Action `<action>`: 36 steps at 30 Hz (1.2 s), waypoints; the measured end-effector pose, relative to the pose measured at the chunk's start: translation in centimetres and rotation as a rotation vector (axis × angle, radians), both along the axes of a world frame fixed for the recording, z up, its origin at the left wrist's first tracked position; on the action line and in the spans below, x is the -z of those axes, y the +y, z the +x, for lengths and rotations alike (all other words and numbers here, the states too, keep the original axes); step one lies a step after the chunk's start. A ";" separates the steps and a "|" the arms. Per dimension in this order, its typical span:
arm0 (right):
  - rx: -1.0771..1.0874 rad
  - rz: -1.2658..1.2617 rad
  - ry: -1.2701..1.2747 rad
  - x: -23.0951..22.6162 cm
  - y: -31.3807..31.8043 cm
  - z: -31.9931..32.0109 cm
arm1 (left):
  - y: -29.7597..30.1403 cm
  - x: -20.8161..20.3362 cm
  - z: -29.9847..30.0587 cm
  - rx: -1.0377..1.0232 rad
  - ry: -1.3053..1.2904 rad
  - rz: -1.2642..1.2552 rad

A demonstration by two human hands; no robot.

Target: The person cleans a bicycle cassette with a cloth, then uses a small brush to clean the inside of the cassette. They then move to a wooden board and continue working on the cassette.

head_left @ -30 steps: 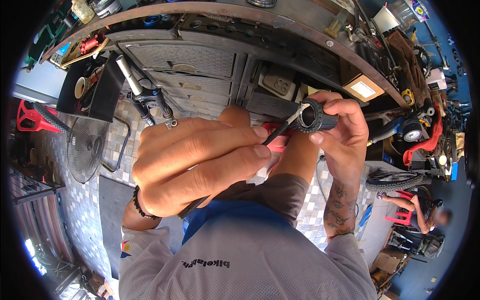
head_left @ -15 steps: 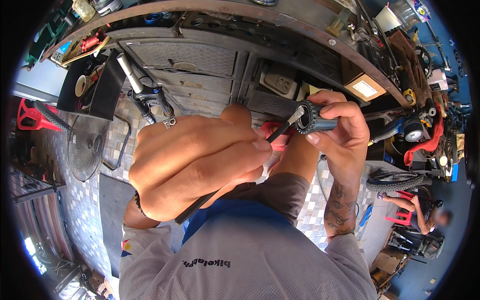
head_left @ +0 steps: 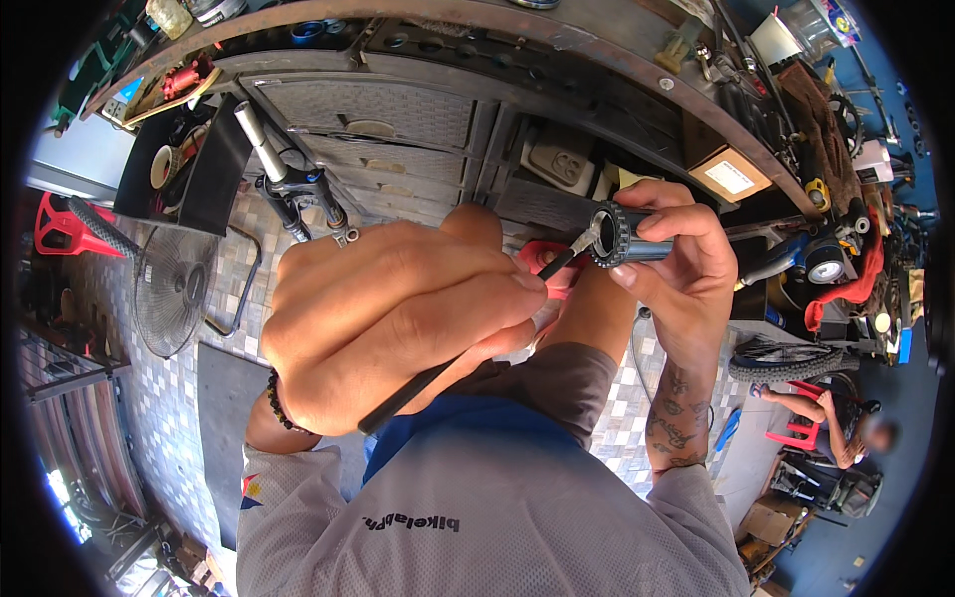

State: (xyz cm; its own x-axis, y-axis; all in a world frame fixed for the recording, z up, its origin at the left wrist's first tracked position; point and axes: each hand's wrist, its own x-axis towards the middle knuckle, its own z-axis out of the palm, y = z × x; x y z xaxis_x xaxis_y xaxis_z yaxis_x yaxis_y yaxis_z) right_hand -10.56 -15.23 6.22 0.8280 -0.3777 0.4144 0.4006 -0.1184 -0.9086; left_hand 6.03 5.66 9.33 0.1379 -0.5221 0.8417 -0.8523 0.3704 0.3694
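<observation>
My left hand [head_left: 398, 318] is closed around the black handle of a thin small brush [head_left: 410, 394]. Pale, clumped bristles at its tip meet the near rim of a dark freehub body [head_left: 637, 239], a hollow cylinder with a toothed ring at its open end. Thumb and fingers of my right hand [head_left: 691, 254] grip this cylinder from the right, its opening turned to the left. The inside of the cylinder is mostly dark. Most of the brush handle is hidden in my left fist.
A workbench edge [head_left: 477, 30] runs across the far side, above grey drawers [head_left: 383, 139]. A bicycle fork [head_left: 288, 179] stands at far left, near a floor fan [head_left: 177, 289]. A cardboard box [head_left: 726, 171] sits under the bench at right. Another person [head_left: 846, 423] sits farther right.
The brush tip has shifted slightly, from inside the freehub body's opening to its near rim. My left hand has moved a little to the right; the right hand stays nearly still.
</observation>
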 end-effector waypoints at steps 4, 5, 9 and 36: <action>-0.001 0.005 0.007 0.0 0.1 -0.1 | 0.4 -0.2 0.5 0.067 0.076 0.070; -0.001 0.002 0.006 0.0 0.0 -0.1 | 0.4 -0.2 0.5 0.080 0.095 0.063; 0.001 -0.023 -0.002 0.1 -0.1 -0.1 | 0.2 0.1 0.7 0.125 0.205 0.009; -0.011 -0.021 0.009 -0.1 -0.4 -0.1 | -0.4 0.3 1.6 0.136 0.195 0.032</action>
State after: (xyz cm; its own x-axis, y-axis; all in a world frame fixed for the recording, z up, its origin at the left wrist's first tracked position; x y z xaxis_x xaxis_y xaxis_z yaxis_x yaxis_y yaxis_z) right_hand -10.61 -15.60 6.33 0.8357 -0.3596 0.4150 0.3943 -0.1329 -0.9093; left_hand 7.66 5.23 9.03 0.2226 -0.5733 0.7885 -0.7066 0.4623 0.5356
